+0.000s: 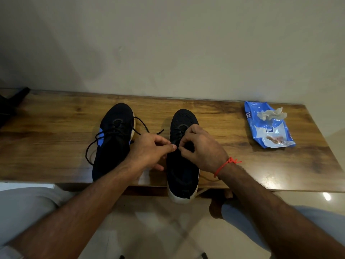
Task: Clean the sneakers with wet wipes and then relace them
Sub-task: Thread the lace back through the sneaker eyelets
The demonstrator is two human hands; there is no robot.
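Two black sneakers with white soles stand toe-away on a wooden table (242,165). The left sneaker (113,139) has blue side patches, and its black lace (89,150) lies loose on the wood. The right sneaker (182,165) overhangs the table's front edge with its heel. My left hand (149,150) and my right hand (201,148) meet over its lacing area, each pinching a black lace end between thumb and fingers. A red thread circles my right wrist.
A blue wet-wipes pack (268,128) lies at the table's right, with a crumpled used wipe (270,114) on top. A dark object (11,103) sits at the far left edge. A plain wall rises behind the table. My knees are below the front edge.
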